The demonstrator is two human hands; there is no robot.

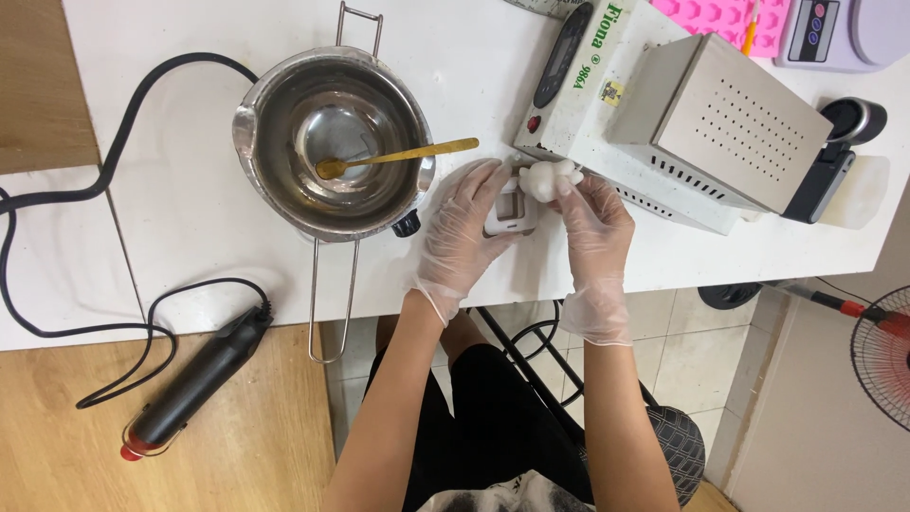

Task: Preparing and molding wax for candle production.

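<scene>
White table [190, 199]: left hand [462, 228] steadies white mould [510, 210]; right hand [592, 228] lifts white figure [550, 177].

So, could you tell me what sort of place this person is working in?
Probably a small home craft bench, perhaps for candle or soap casting. A steel melting pot holds a gold spoon, a pink silicone mould lies by a small scale, and both gloved hands hold a white moulded piece.
</scene>
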